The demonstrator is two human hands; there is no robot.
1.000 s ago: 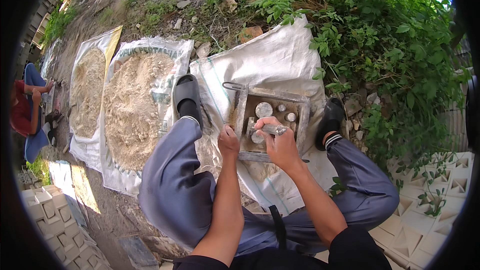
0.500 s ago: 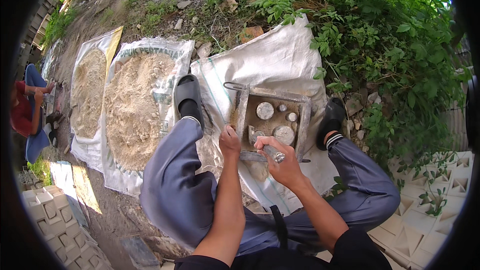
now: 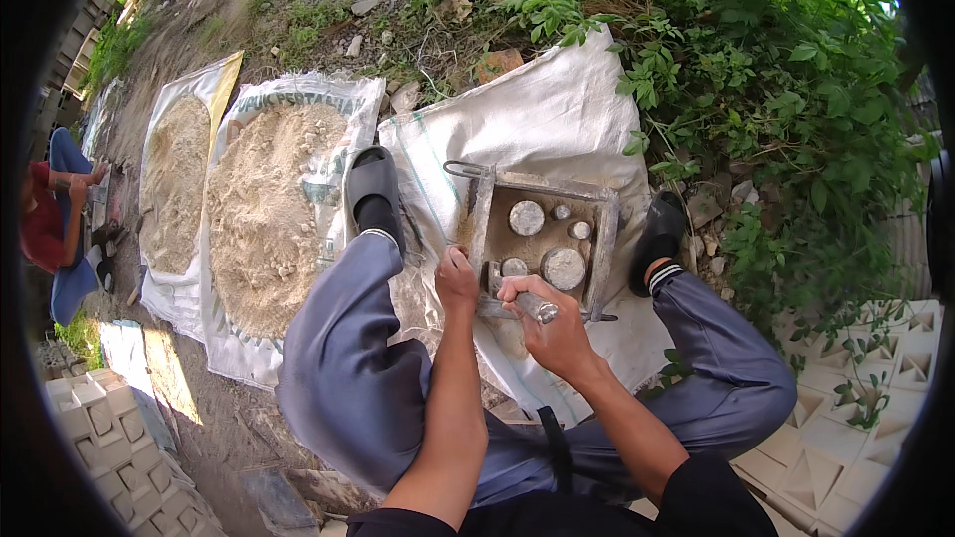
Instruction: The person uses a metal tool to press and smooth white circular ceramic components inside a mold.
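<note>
Person seated on the ground, legs spread around a square metal mould frame [image 3: 542,239] that rests on a white woven sack [image 3: 542,124].

Right hand [image 3: 552,323]: fingers [image 3: 517,290] wrapped tight around a short metal rod [image 3: 535,306], whose rounded end sticks out just past the knuckles. The rod sits over the near rail of the frame.

Left hand [image 3: 456,278]: fingers curled together, pressing on the near left corner of the frame. Cannot tell whether they pinch anything; they look to be steadying it.

Beyond the fingers, inside the frame: several round grey plugs [image 3: 527,217] standing in a dark sandy fill, the largest nearest the rod.

Judgement: the step in hand appears to be working the frame with the rod, tamping or knocking at its near edge, with the other hand as a brace. The next move likely calls for keeping the frame flat on the sack and striking squarely, so the plugs do not shift.

Left of the left hand, well apart: two sacks spread open with heaps of pale sand [image 3: 264,209]. Pale cast blocks [image 3: 846,447] lie off to the right of the right hand.
</note>
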